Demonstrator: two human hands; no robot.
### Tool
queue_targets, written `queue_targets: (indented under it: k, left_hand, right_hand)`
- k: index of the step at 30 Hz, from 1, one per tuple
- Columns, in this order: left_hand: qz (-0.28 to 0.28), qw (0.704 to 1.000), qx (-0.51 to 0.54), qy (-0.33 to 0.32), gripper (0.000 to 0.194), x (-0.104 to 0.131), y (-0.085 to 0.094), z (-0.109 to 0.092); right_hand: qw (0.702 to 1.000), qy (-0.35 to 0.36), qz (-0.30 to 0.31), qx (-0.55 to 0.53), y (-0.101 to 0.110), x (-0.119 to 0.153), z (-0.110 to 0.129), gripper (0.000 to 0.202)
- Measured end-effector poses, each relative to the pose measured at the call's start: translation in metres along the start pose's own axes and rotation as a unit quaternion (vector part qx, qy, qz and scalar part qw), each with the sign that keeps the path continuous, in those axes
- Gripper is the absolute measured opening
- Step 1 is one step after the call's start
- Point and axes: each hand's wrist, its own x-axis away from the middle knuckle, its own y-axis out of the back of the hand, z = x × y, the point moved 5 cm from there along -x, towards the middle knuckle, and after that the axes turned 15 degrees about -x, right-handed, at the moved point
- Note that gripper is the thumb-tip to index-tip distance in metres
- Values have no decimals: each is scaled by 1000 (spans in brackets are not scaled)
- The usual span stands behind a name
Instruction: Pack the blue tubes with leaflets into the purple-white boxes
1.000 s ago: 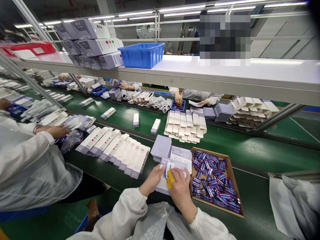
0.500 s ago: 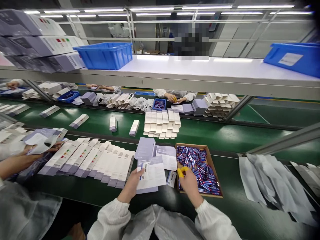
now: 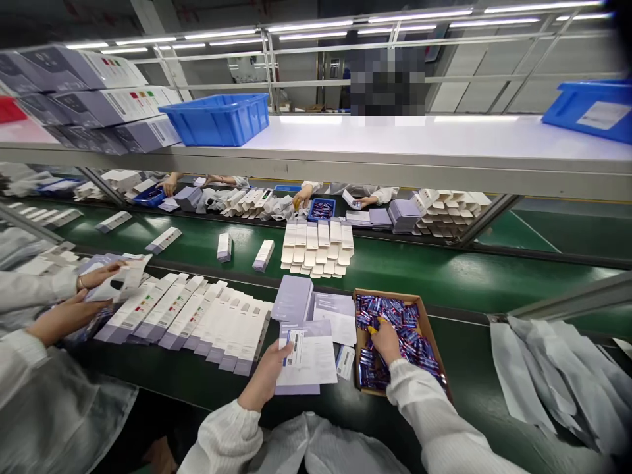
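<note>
My left hand grips a white and lavender printed leaflet, thumb on top, with a lavender sheet showing beneath its lower edge. My right hand reaches into a shallow cardboard box full of small shiny blue and red batteries. Yellow covers sit on its fingertips, which look slightly apart among the batteries; whether one lies between them is hard to see. Just beyond the leaflet are a stack of lavender booklets and more leaflets. A small printed packet lies between leaflet and box.
A row of open white cartons leans to my left, beside a co-worker's hands. Stacked cartons and single cartons stand on the green conveyor. Grey pouches lie right. A shelf with blue bins crosses ahead.
My right hand has moved from the battery box's near-left edge deeper in among the batteries. My left hand keeps the leaflet. The view has shifted slightly.
</note>
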Motion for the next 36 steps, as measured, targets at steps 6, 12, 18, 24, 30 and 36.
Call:
queue_targets:
  k: [6,12,18,24,30,36]
  left_hand:
    - [-24,997,-49,-46,40,-3,-9,3]
    - [-10,991,-49,-121,40,-13,-32,0]
    - [0,985,-26,-172,38,-13,-39,-6]
    - [9,986,-7,-165,43,-13,-39,2]
    - [-4,988,-47,-148,42,-10,-41,2]
    - [-37,999,-8,3,43,-11,-25,7]
  right_hand:
    - [987,-5,7,-159,14,41,35,35]
    - [918,64,87,-382,8,95,125,39]
    - [962,85,77,-249,-13,107,142,28]
    - [974,54,96,-197,-15,108,132,33]
    - [949,85,139,-271,-8,111,143,23]
    - [959,-40,-32,-280,39,48,78,18]
